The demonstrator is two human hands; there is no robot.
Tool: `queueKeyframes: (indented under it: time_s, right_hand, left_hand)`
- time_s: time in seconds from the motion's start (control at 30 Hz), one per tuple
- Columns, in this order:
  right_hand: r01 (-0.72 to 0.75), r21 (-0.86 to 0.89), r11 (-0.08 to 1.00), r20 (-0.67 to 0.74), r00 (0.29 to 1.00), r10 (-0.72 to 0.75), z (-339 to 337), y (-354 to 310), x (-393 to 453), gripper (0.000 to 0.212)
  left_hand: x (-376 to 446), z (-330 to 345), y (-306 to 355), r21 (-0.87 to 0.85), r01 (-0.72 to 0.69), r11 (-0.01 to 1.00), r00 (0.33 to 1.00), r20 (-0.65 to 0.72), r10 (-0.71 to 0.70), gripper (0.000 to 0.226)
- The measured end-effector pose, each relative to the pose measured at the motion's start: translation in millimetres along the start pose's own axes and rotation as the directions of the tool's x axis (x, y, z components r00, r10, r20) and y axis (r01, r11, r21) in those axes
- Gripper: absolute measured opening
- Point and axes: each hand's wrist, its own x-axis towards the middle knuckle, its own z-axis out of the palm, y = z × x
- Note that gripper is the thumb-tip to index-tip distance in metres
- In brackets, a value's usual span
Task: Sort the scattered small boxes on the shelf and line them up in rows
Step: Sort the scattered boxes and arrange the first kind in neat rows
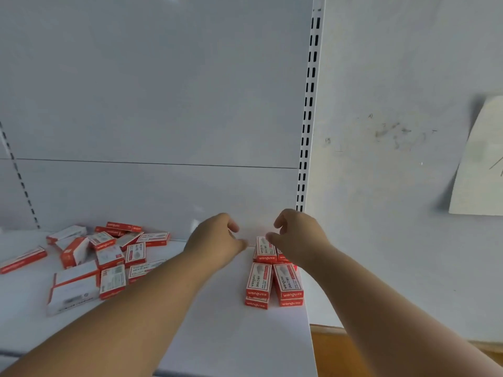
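the main risk here is a knock. both hands hover at the back right corner of the shelf point(231, 336), right over the small block of lined-up boxes point(273, 276), and those boxes look stacked two high, so a careless brush from a wrist could push the top layer askew or tip a stack. the block also sits near the shelf's right edge, so a box nudged that way would likely drop off the side. a second risk is crooked rows: if new boxes go in with their printed faces turned differently, the lines will not match.

the left hand point(215, 240) has its fingers loosely curled and its grip holds nothing that i can see. the right hand point(296, 238) curls its thumb and fingers close above the rear box of the block; whether its grip actually pinches that box or only hovers at it i cannot tell.

the boxes are small, flat, red and white cartons with "wengu" printed on them (the same kind throughout, as far as i can see). the tidy ones lie lengthwise in two columns by the back panel point(163, 104). the scattered pile point(103, 257) lies well apart on the shelf's left half, boxes tilted, overlapping and facing every way, so most of the sorting is not yet done.
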Motion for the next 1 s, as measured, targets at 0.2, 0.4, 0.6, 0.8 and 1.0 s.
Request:
queueKeyframes:
  time_s: [0.2, 0.4, 0.6, 0.8, 1.0]
  right_hand:
    - [0.198, 0.062, 0.978, 0.003, 0.980, -0.199, 25.2, -76.4, -10.4, 0.027]
    - [0.316, 0.067, 0.946, 0.016, 0.948, -0.317, 80.8, -175.3, -12.2, 0.024]
    - [0.269, -0.010, 0.963, 0.085, 0.960, -0.267, 169.4, -282.6, 3.5, 0.016]
    - [0.071, -0.172, 0.982, 0.146, 0.988, -0.046, 208.8, -314.8, 16.1, 0.019]
    - [0.012, -0.269, 0.963, 0.173, 0.984, 0.036, 230.9, -328.8, 12.5, 0.032]
  left_hand:
    - [-23.0, -55.0, -55.4, 0.023, -0.061, 0.998, 0.995, -0.083, 0.063, 0.022]
    - [-30.8, -121.6, -149.0, 0.126, -0.103, 0.987, 0.981, -0.153, 0.122, 0.022]
    - [1.6, -191.4, -264.6, 0.044, -0.144, 0.989, 0.984, -0.103, 0.148, 0.024]
    - [41.7, -218.5, -309.0, 0.015, -0.232, 0.973, 0.967, 0.116, 0.229, 0.038]
    - [50.1, -205.3, -329.8, -0.136, -0.314, 0.940, 0.927, 0.172, 0.335, 0.044]
